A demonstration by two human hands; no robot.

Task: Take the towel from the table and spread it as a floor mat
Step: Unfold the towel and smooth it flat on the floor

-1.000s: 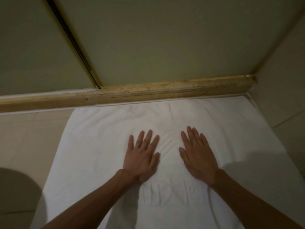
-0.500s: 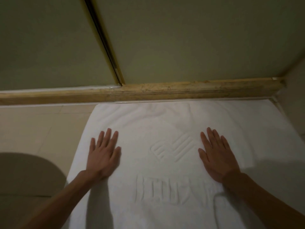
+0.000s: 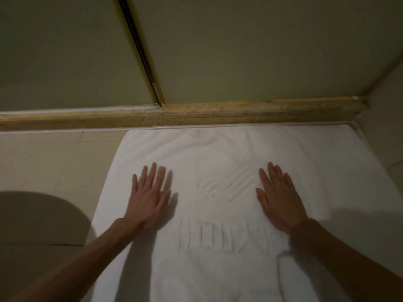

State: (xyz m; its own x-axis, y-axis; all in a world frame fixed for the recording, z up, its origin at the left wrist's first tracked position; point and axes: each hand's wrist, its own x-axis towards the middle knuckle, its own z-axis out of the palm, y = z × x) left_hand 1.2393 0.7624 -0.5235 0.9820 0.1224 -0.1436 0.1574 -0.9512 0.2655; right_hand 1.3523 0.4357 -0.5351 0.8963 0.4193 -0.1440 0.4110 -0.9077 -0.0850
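Note:
A white towel [image 3: 218, 153] lies spread flat on the tiled floor, its far edge against a stone threshold. An embossed logo and lettering show in its middle. My left hand [image 3: 149, 197] rests palm down on the towel's left part, fingers apart and holding nothing. My right hand [image 3: 278, 199] rests palm down on the right part, fingers straight and holding nothing. The logo lies between the two hands. A small wrinkle sits below my right wrist.
A yellowish stone threshold [image 3: 196, 114] runs across under a glass door with a dark metal frame strip [image 3: 141, 53]. Beige floor tiles [image 3: 54, 162] lie to the left, with a rounded shadow on them. A wall [image 3: 383, 118] stands close on the right.
Both hands slid apart from the towel's middle toward its sides, uncovering the embossed logo. In the last half second they barely moved.

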